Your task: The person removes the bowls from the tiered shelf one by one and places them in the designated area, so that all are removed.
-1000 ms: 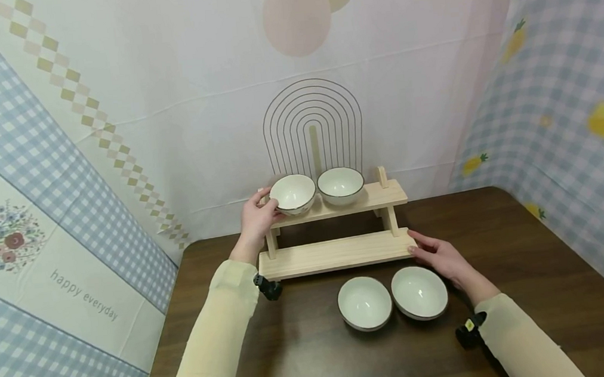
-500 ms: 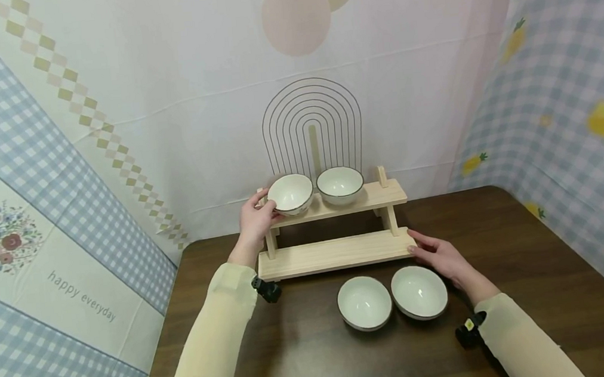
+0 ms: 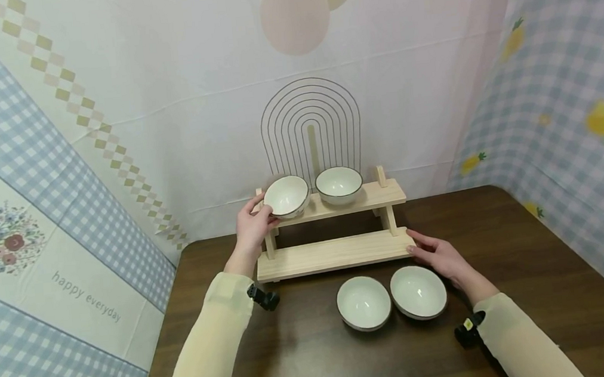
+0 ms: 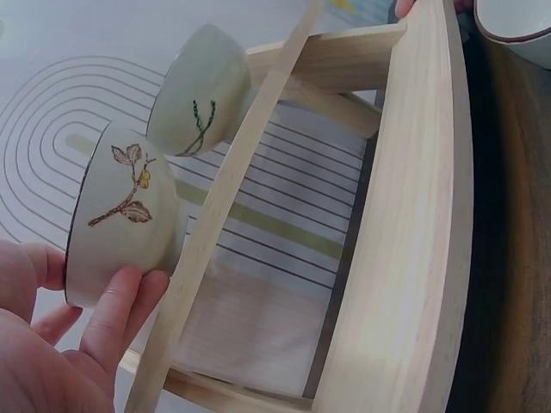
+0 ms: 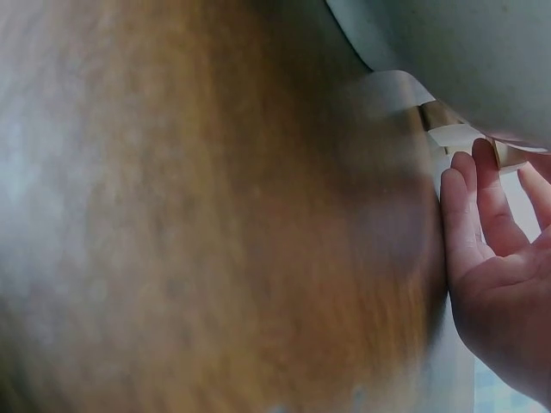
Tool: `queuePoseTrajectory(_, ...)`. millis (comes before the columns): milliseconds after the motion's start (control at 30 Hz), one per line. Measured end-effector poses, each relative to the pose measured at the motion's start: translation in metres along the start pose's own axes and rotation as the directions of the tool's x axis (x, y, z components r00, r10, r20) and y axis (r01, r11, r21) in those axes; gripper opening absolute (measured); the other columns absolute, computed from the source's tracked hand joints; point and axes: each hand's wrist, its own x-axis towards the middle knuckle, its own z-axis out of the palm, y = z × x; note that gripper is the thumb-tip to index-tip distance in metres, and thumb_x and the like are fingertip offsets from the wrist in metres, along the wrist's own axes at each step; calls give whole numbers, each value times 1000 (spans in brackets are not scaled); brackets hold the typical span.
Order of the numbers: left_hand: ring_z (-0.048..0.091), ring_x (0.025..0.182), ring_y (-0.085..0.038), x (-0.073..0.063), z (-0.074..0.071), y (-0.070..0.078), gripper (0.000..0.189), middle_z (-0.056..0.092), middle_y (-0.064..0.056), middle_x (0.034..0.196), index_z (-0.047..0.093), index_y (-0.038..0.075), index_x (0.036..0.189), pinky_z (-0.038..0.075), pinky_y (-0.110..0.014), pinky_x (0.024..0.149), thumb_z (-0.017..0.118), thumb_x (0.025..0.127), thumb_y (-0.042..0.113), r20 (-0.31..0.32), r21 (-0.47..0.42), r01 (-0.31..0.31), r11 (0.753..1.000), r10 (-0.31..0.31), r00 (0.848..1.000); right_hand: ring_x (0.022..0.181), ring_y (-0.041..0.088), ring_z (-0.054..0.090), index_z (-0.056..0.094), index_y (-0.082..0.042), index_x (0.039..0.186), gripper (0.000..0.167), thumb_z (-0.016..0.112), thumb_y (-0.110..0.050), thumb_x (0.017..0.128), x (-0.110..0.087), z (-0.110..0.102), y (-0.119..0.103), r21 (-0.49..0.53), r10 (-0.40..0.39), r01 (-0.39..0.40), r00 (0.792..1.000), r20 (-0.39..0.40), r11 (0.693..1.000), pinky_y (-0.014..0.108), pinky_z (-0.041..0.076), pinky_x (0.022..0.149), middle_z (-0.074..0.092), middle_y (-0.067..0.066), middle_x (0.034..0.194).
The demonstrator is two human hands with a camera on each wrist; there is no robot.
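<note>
Left hand: the left hand [image 3: 253, 224] pinches the rim and side of the tilted bowl [image 3: 285, 196], thumb and fingers parted by the bowl wall.
Tilted bowl: at the left end of the stand's upper board [image 3: 378, 194], near the tabletop's [image 3: 306, 356] back edge; brown leafy twig outside; contact with the board cannot be told.
Right hand: the right hand [image 3: 445, 258] has fingers nearly straight, thumb spread apart, tips touching the right end of the lower board [image 3: 335, 254].
Upper-board neighbour: upright bowl [image 3: 339, 185], just beside the tilted one, dark green sprig outside.
Tabletop pair: left front bowl [image 3: 364, 303] and right front bowl [image 3: 419, 292], side by side between the stand and the tabletop's front edge.
Obscured: in the right wrist view, a close, cropped bowl hides much of the board end; the left hand is cut off in its own wrist view.
Lettering: "happy everyday" on the left cloth [image 3: 132, 341]; the yellow mark on the right wrist device [image 3: 467, 334] is too small to read.
</note>
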Motion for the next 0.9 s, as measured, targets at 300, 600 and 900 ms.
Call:
queuePoseTrajectory(300, 76, 88, -19, -11, -8, -2, 57, 64, -26, 122, 55, 8, 155, 64, -32, 86, 56, 99, 2, 26, 24, 2, 1000, -3, 1000, 146, 42, 46, 39, -21, 167, 75, 68, -49, 104, 0, 1, 0, -1, 10, -10, 1000, -2, 1000, 48, 51, 111, 37, 27, 166)
queuePoseTrajectory(600, 77, 90, -19, -28, -18, -8, 56, 65, -26, 121, 58, 9, 154, 64, -37, 87, 58, 99, 1, 48, 31, -4, 999, 3, 999, 143, 40, 49, 40, -22, 167, 77, 68, -53, 103, 2, 2, 2, -11, 7, -7, 1000, -11, 1000, 49, 52, 111, 40, 28, 164)
queuePoseTrajectory(900, 77, 88, -20, -52, -27, -25, 53, 68, -26, 117, 60, 6, 150, 65, -34, 80, 59, 98, -2, 84, 65, -11, 998, 5, 996, 139, 38, 52, 40, -21, 167, 75, 68, -50, 104, -1, 2, 0, -7, 1, -2, 1000, -19, 1000, 40, 56, 104, 43, 28, 161)
